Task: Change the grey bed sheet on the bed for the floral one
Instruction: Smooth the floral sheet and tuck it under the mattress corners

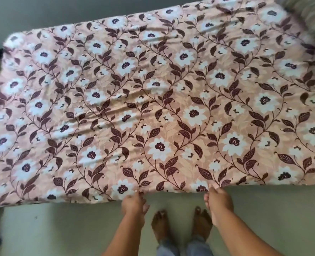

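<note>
Visible body: left hand [133, 202] and right hand [220, 200], each on a bare forearm [123, 237], uncovered up to the lower frame edge. Lower body: two bare feet [160, 226] below faded blue-grey denim trouser legs [199, 246]. Trouser hems end at the ankles, with loose creased fabric. Finer detail on the hands is blurred

Head-worn wide-angle view — down and forward, close over the floral sheet [153, 100]
</note>
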`<act>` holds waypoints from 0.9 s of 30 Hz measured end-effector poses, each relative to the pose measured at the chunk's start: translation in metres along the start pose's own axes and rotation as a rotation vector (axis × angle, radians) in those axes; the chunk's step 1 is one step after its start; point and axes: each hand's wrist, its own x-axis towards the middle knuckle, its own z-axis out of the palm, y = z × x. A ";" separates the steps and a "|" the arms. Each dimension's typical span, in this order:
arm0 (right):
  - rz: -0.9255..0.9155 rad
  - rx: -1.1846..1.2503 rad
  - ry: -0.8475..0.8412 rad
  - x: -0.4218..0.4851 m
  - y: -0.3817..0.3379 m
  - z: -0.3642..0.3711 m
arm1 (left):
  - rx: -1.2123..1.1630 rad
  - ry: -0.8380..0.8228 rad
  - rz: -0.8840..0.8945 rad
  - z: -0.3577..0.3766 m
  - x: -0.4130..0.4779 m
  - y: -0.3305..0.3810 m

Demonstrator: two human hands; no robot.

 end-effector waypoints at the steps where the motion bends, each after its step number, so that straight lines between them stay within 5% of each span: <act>1: -0.002 0.006 0.003 -0.001 0.004 -0.003 | -0.052 -0.009 -0.016 0.000 0.002 -0.001; 14: 0.073 -0.002 0.012 0.000 -0.032 0.003 | -0.041 0.047 0.162 -0.008 0.032 -0.007; 27: 0.105 -0.070 0.165 -0.007 -0.003 -0.005 | -0.026 0.049 0.069 -0.037 0.035 -0.015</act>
